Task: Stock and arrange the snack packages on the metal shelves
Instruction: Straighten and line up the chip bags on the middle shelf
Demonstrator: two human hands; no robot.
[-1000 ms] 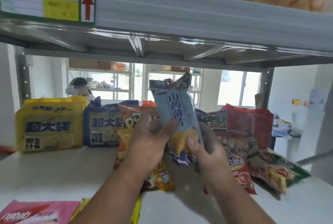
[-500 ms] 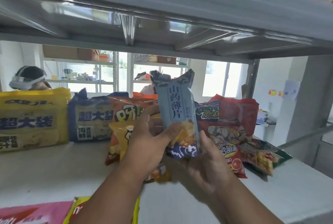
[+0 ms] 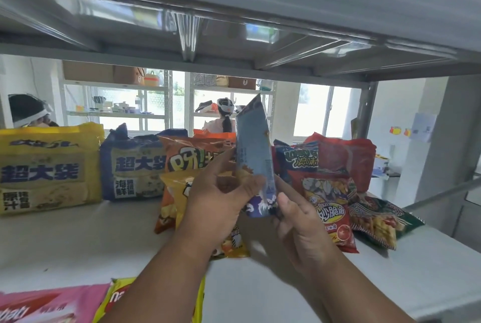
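The tall pale-blue foil snack packet (image 3: 253,151) stands upright above the white metal shelf (image 3: 78,239), pinched low by the left hand (image 3: 221,200) — the right hand (image 3: 299,223) is loosely open just beside it. Likely light, crinkly and slippery with fragile crisps inside — best held by its edges.

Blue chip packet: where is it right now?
Head view, centre: the blue chip packet is upright, turned edge-on, above the shelf, gripped by the left hand, with the right hand beside its lower end.
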